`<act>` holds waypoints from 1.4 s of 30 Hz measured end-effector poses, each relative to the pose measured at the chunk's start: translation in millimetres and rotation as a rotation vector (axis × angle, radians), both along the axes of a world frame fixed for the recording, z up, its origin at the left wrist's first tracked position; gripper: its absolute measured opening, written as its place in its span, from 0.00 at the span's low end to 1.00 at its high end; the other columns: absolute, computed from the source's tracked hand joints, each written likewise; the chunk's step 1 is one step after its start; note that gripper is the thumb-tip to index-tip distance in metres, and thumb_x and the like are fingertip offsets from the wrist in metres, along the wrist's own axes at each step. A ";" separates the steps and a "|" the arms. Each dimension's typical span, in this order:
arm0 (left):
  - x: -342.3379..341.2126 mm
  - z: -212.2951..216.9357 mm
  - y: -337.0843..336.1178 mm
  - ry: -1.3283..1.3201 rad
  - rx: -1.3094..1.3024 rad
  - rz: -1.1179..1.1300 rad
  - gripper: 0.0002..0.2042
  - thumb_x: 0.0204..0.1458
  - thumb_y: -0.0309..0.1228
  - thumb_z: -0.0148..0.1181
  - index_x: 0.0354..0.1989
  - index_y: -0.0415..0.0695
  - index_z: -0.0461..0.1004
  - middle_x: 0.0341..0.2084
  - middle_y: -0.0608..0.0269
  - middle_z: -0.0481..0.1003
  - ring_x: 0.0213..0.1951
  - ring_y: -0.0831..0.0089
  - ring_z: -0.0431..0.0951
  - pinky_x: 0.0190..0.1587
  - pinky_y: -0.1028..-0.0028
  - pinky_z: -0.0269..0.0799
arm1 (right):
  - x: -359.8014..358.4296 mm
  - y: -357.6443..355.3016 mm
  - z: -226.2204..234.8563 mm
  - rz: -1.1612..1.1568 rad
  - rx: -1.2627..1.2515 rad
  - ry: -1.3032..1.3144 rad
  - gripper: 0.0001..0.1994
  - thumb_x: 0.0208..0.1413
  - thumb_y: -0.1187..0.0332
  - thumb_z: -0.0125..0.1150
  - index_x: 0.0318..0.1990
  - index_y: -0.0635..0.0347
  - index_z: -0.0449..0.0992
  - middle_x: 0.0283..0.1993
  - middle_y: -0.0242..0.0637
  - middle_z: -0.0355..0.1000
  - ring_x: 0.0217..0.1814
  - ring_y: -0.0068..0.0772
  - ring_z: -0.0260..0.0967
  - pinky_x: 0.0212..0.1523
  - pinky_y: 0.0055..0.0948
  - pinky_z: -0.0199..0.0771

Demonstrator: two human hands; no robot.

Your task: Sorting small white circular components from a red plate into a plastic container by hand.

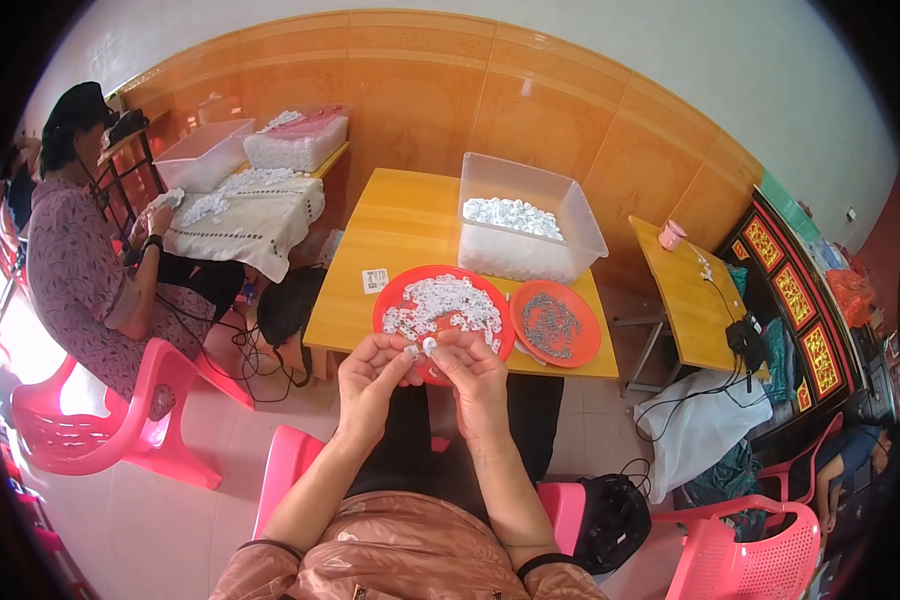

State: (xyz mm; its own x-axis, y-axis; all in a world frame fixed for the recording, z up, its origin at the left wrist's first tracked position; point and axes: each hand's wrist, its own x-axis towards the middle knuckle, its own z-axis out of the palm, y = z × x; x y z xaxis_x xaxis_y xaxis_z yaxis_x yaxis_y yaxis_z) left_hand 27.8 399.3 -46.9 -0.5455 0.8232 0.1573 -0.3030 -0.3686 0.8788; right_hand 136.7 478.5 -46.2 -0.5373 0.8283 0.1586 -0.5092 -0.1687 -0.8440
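Observation:
My left hand [372,382] and my right hand [476,376] meet above the near edge of the yellow table, fingertips pinched together. A small white plastic piece [430,344] shows at the right thumb and forefinger. At the left fingertips is another small pale bit, too small to make out clearly. Just beyond my hands lies a round red tray [382,312] heaped with small flat white pieces [450,298]. Overlapping its right side is a smaller orange-red plate [587,335] that holds many small metal parts [550,325].
A clear plastic bin [515,262] of white pieces stands at the back of the table [395,215], and a white card [375,281] lies left. At left a co-worker [90,250] sits at a cloth-covered table. Pink chairs [740,560] and a black bag [610,520] are near me.

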 end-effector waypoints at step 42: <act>-20.5 -14.0 -6.8 0.174 0.175 -0.347 0.15 0.50 0.28 0.62 0.46 0.35 0.73 0.23 0.57 0.77 0.22 0.74 0.78 0.18 0.80 0.73 | 19.6 -15.2 36.2 0.163 0.131 -0.020 0.13 0.51 0.82 0.60 0.30 0.56 0.61 0.29 0.33 0.72 0.33 0.17 0.69 0.37 0.18 0.69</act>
State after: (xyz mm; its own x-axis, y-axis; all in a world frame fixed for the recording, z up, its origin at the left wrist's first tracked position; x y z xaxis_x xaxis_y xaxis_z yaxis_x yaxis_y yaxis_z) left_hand 7.3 392.5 -60.9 -0.1933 0.9060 0.3767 -0.2879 -0.4194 0.8609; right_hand 156.3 463.4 -10.0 -0.6665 0.7033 0.2473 -0.4673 -0.1356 -0.8736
